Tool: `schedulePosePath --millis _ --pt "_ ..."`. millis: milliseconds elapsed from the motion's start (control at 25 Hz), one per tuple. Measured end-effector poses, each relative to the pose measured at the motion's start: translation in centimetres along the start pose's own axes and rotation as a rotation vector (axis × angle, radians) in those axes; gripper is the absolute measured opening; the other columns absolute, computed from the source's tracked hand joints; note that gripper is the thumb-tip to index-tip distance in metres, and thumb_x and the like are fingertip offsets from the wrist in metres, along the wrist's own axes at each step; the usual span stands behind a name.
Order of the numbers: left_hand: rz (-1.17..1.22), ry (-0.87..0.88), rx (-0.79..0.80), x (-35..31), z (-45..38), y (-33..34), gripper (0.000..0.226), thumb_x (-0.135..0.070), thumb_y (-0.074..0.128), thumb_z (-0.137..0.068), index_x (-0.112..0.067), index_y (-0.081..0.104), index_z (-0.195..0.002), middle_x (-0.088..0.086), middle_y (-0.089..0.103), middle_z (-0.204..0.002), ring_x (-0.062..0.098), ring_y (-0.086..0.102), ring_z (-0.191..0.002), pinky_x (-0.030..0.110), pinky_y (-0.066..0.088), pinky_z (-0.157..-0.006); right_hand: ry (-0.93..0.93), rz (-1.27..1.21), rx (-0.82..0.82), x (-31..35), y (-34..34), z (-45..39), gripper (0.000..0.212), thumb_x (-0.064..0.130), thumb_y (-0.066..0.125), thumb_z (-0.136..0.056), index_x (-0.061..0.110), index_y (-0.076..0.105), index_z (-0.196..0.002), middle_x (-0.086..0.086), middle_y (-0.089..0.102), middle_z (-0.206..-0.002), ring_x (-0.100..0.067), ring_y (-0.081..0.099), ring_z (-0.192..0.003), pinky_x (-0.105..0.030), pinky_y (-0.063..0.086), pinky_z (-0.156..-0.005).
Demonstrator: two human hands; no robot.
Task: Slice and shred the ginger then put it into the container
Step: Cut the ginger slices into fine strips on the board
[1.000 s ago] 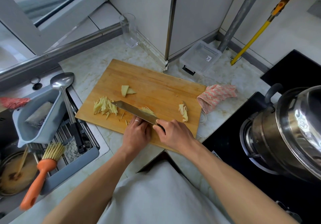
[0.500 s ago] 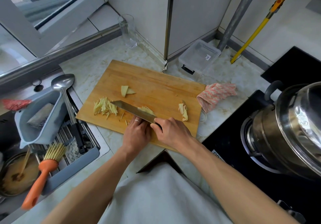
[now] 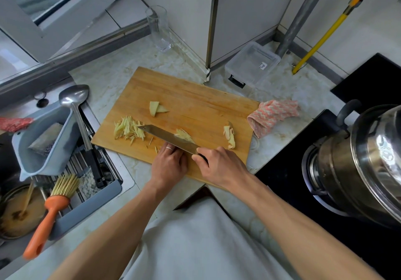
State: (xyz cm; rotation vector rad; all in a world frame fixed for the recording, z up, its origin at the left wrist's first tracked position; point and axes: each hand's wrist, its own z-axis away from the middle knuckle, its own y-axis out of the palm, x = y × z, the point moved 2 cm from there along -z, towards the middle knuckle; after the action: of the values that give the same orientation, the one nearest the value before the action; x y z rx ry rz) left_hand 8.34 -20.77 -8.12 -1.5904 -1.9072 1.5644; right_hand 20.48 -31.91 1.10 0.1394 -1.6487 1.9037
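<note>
On the cutting board, right hand gripping knife, left hand curled beside blade, container label unreadable, board's far half bare.

Pale ginger shreds beside perhaps empty container

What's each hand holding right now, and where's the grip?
Right hand holds the knife by its dark handle, at the blade's base. Left hand presses fingertips down beside the blade; the ginger under them is hidden.
</note>
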Motion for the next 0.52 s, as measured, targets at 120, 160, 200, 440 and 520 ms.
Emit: schedulePosePath --millis 120,160,200,440,520 --pt "0.01 -0.006 -0.002 -0.05 0.1 -0.03 0.032 -0.012 0.048 -0.087 -0.004 0.078 -0.094 0.014 0.07 -0.105 0.032 0.058 -0.107 0.04 0.054 -0.087 0.007 -0.011 0.0 -0.09 0.21 -0.35 0.036 0.045 0.042 -0.104 0.015 0.062 -0.104 -0.017 0.07 -0.092 -0.043 0.064 -0.087 -0.036 0.033 -0.061" --pt "0.016 -0.015 0.001 -0.11 -0.02 -0.03 0.032 -0.012 0.047 -0.087 -0.004 0.077 -0.095 0.014 0.069 -0.108 0.033 0.058 -0.11 0.037 0.053 -0.088 0.01 -0.011 -0.011 -0.11 0.29 -0.55 0.036 0.045 0.042 -0.104 0.015 0.063 -0.107 -0.017 0.07 -0.093 -0.043 0.064 -0.087 -0.036 0.035 -0.061" --pt "0.022 -0.025 0.001 -0.18 -0.1 -0.01 0.032 -0.011 0.047 -0.088 -0.004 0.077 -0.097 0.014 0.068 -0.111 0.034 0.058 -0.111 0.036 0.052 -0.088 0.013 -0.01 -0.022 -0.06 0.39 -0.67 0.037 0.045 0.042 -0.104 0.015 0.064 -0.109 -0.018 0.071 -0.094 -0.043 0.064 -0.088 -0.037 0.037 -0.061" --pt "0.016 0.012 -0.04 -0.2 -0.01 -0.2 0.031 -0.011 0.048 -0.087 -0.004 0.077 -0.096 0.016 0.07 -0.105 0.034 0.059 -0.107 0.037 0.051 -0.089 -0.005 -0.013 -0.046 0.23 0.3 0.06 0.039 0.045 0.042 -0.104 0.015 0.064 -0.117 -0.02 0.072 -0.097 -0.044 0.065 -0.09 -0.04 0.045 -0.065" --pt "0.019 0.03 -0.063 -0.39 -0.04 -0.31 0.03 -0.011 0.049 -0.086 -0.003 0.078 -0.092 0.017 0.07 -0.098 0.03 0.055 -0.103 0.037 0.05 -0.087 -0.006 -0.002 -0.035 0.15 0.17 0.15 0.039 0.045 0.041 -0.104 0.015 0.064 -0.115 -0.019 0.072 -0.096 -0.044 0.065 -0.09 -0.039 0.042 -0.063"
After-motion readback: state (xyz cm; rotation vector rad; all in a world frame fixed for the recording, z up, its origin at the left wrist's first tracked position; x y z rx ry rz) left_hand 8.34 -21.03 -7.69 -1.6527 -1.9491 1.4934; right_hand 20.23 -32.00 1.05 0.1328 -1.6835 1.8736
